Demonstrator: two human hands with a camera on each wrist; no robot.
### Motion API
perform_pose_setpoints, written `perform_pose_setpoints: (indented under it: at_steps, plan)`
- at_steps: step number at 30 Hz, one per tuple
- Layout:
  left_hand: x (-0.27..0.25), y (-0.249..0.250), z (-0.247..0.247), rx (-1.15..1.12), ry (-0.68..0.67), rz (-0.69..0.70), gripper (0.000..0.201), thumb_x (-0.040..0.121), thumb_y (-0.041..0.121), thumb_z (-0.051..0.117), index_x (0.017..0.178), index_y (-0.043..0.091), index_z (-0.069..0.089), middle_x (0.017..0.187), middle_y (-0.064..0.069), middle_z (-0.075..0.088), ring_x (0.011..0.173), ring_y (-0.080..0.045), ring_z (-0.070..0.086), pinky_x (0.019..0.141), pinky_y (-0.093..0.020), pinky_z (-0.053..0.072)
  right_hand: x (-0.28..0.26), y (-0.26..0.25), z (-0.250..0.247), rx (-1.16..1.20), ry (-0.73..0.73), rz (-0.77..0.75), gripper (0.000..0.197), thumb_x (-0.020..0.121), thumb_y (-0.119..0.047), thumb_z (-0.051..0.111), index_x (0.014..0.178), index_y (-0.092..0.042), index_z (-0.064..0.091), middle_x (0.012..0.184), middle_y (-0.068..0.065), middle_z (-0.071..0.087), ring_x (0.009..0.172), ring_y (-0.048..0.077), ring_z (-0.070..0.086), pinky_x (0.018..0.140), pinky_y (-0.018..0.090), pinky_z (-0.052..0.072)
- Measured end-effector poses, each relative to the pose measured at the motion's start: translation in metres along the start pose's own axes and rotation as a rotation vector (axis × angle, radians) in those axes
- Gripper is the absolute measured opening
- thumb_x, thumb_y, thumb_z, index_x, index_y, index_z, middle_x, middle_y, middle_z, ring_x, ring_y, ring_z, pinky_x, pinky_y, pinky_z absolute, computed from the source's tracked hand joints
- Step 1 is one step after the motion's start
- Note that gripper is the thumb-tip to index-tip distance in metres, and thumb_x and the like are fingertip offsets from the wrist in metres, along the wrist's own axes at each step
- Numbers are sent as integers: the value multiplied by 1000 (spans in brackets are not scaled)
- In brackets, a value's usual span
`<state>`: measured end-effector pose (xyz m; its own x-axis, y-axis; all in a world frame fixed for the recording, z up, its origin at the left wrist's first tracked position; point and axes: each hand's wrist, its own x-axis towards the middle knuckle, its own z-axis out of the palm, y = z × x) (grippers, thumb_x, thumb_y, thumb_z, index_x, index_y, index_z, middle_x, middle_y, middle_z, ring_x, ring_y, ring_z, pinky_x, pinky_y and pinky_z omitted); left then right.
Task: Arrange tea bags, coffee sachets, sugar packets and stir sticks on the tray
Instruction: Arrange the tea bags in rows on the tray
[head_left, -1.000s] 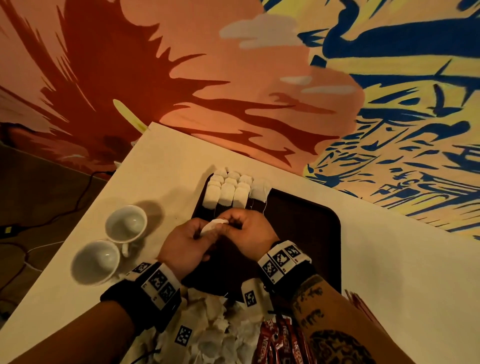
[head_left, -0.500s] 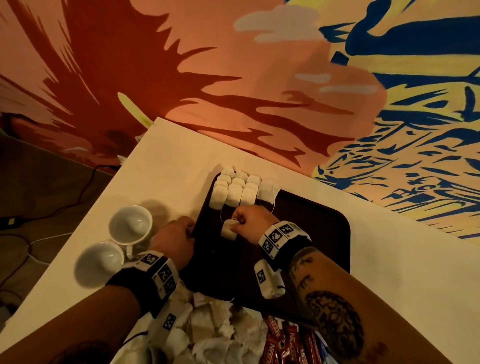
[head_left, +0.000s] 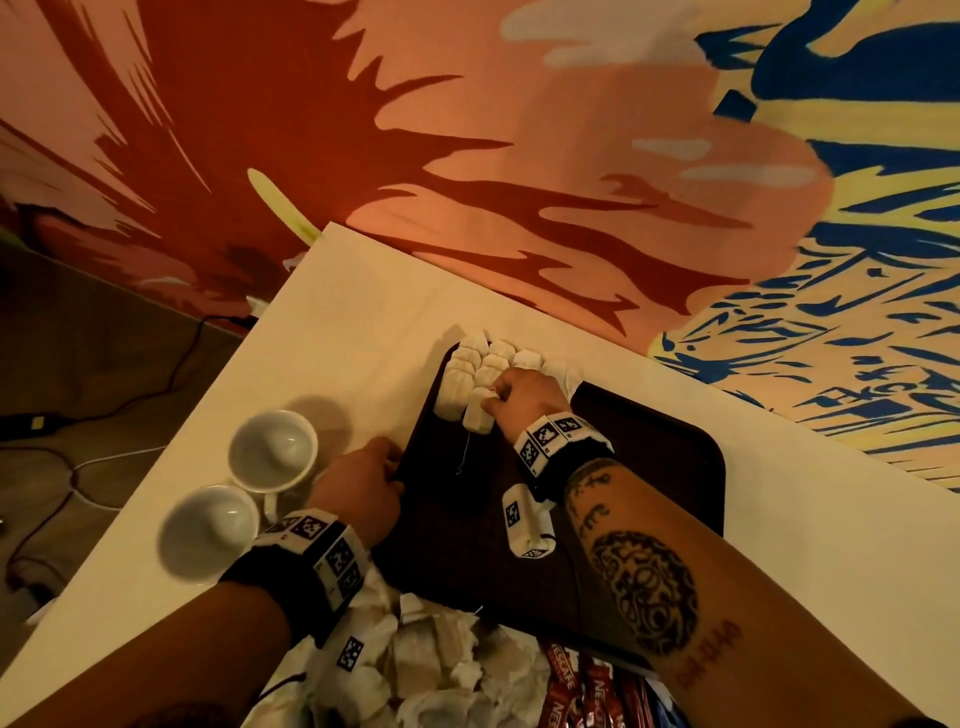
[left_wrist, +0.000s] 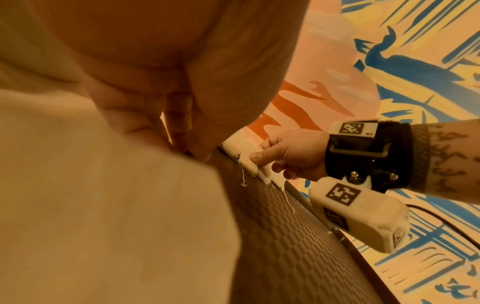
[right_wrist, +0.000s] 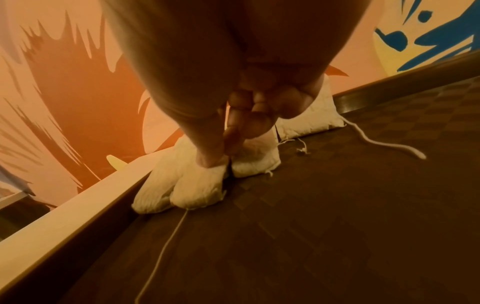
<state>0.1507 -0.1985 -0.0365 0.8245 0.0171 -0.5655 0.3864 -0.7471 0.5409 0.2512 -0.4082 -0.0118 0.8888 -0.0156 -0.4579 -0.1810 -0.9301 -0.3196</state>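
Observation:
A dark brown tray (head_left: 649, 467) lies on the white table. Rows of white tea bags (head_left: 483, 358) fill its far left corner. My right hand (head_left: 493, 402) pinches one tea bag (head_left: 475, 418) at the near end of those rows, thumb on top, and the bag rests on the tray floor. Its string trails toward me. The right wrist view shows that tea bag (right_wrist: 197, 191) beside its neighbours under the fingertips (right_wrist: 207, 162). My left hand (head_left: 395, 467) sits at the tray's left rim with fingers curled on the edge. No sugar packets or stir sticks show.
Two white cups (head_left: 272, 449) (head_left: 208, 530) stand on the table left of the tray, close to my left wrist. A loose pile of tea bags (head_left: 441, 670) and red coffee sachets (head_left: 587, 696) lie at the near edge. A painted wall runs behind the table.
Both hands held the tea bag over the tray's middle. My right hand has carried it to the rows at the far corner, and my left hand has let go and moved to the tray's left rim.

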Motion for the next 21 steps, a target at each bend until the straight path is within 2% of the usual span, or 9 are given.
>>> perform_pose_setpoints:
  at_steps: [8,12,14,16,18,21]
  plan:
    - [-2,1,-1,23,25,5,33,87,19,64,119,26,58,109,4,72,103,-19,67,92,-37,54,4,-2,1,22,13,48,20,89,-38,67,103,-24,61,104,0,66,100,22,62,83,28,46]
    - [-2,3,-4,30,-3,1,30,89,21,63,117,27,58,110,3,71,102,-19,67,92,-37,54,-2,0,-5,161,54,110,42,89,-40,70,122,-19,55,118,2,65,107,24,63,90,30,49]
    - [-4,3,-7,47,-30,5,27,90,21,63,116,26,58,110,2,71,101,-20,66,91,-35,54,-13,1,-5,216,80,126,38,91,-41,67,120,-20,54,118,3,66,102,23,64,89,32,51]
    - [-8,4,-11,94,-37,27,28,91,22,61,119,24,59,112,-1,70,102,-22,66,89,-32,53,-31,3,-3,205,92,107,27,93,-39,65,112,-22,58,107,0,65,92,18,62,80,27,48]
    - [-15,4,-13,131,-30,56,29,90,23,61,119,23,59,112,-2,70,104,-22,65,88,-30,52,-54,6,2,202,52,50,19,92,-37,66,107,-25,62,103,-4,65,93,14,62,79,25,48]
    - [-31,3,-17,148,-6,90,22,87,25,65,109,25,61,104,4,68,100,-17,64,83,-23,46,-91,12,16,168,-152,-25,15,92,-38,67,105,-30,67,106,-9,66,95,10,62,80,24,48]
